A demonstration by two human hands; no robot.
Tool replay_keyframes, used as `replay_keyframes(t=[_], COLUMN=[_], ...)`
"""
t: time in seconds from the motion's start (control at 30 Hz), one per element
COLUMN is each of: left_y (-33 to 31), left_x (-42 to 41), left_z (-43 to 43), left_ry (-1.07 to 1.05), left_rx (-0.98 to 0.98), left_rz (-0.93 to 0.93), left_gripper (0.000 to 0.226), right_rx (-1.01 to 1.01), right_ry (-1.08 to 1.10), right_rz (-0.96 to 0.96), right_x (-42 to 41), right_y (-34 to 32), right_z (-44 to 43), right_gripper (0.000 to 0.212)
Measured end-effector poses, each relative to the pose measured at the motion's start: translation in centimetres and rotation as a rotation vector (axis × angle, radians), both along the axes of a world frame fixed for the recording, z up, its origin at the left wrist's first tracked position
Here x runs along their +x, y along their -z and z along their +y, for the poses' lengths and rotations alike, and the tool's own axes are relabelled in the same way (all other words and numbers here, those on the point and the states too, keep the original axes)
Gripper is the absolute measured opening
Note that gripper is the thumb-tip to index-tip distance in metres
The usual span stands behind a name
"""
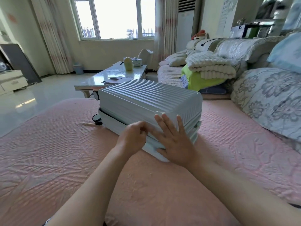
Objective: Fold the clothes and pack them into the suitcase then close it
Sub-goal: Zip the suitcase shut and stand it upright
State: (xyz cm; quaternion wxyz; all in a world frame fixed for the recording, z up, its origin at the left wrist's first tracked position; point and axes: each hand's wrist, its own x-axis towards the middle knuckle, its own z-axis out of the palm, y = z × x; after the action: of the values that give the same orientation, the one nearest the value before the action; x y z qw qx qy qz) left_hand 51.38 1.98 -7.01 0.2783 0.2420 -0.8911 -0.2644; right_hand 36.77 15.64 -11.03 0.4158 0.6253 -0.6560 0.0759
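Lower centre of the frame: two bare forearms extend over a pink quilted bed cover (65, 160) toward the middle.

Left hand (132, 138): fingers curled, thumb and forefinger brought together at the seam on the near side of the case. Whether they grip anything there cannot be determined (the knuckles hide the contact point).

Right hand (176, 142): held flat, fingers straight and spread, palm pressed on the near corner of the lid. It holds nothing.

Centre of the frame: the pale blue ribbed hard-shell suitcase (146, 98) lies flat on the bed cover, directly beyond and under both hands, lid lowered onto the base. A dark gap shows along the seam on its left side. Two black wheels (97, 119) project from its left end.

Beyond the case, upper centre: a glossy white low table (114, 74). Right of centre: a folded cream blanket (211, 66) stacked on a lime-green cloth (202, 80). Right edge: a grey floral pillow (268, 98). Top centre: a bright window (117, 17).
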Motion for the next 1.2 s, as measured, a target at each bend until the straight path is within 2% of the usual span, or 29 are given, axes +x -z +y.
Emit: replay_keyframes(t=[0.13, 0.27, 0.4, 0.47, 0.57, 0.67, 0.77, 0.87, 1.03, 1.2], left_y=[0.6, 2.0, 3.4, 4.0, 4.8, 5.6, 5.7, 5.0, 4.4, 3.8], left_x=[-0.4, -1.6, -3.6, -4.9, -7.3, -9.6, -11.0, -12.3, -12.6, -11.9], left_z=[-1.2, -1.3, -1.0, -1.1, -1.8, -3.3, -4.6, -5.6, -5.9, -4.2], left_ry=[-0.033, -0.008, -0.001, -0.013, -0.021, -0.004, 0.005, -0.001, 0.057, 0.026], left_rx=[-0.002, -0.024, -0.242, -0.361, -0.433, -0.462, -0.510, -0.601, -0.673, -0.743], left_rz=[0.023, -0.034, -0.075, -0.114, -0.128, -0.165, -0.097, -0.038, -0.065, -0.132], left_gripper=[0.028, 0.038, 0.052, 0.057, 0.058, 0.057, 0.042, 0.022, 0.026, 0.031], right_rx=[0.048, 0.052, 0.051, 0.041, -0.032, -0.098, -0.057, -0.063, -0.108, -0.101], right_ry=[0.034, 0.159, 0.372, 0.463, 0.542, 0.441, 0.251, 0.241, 0.223, 0.229], right_rz=[0.091, 0.084, -0.006, -0.025, -0.071, -0.069, -0.108, -0.188, -0.267, -0.380], right_x=[-2.4, -6.0, -10.2, -11.7, -12.1, -11.2, -10.9, -10.9, -11.0, -11.8], right_y=[0.1, 0.3, 0.4, 0.6, 1.0, 2.0, 3.0, 3.8, 3.9, 2.7], right_z=[1.0, 3.5, 6.3, 6.5, 5.1, 2.9, 1.2, -0.2, -0.1, 2.0], right_gripper=[0.080, 0.081, 0.084, 0.077, 0.059, 0.042, 0.045, 0.047, 0.044, 0.026])
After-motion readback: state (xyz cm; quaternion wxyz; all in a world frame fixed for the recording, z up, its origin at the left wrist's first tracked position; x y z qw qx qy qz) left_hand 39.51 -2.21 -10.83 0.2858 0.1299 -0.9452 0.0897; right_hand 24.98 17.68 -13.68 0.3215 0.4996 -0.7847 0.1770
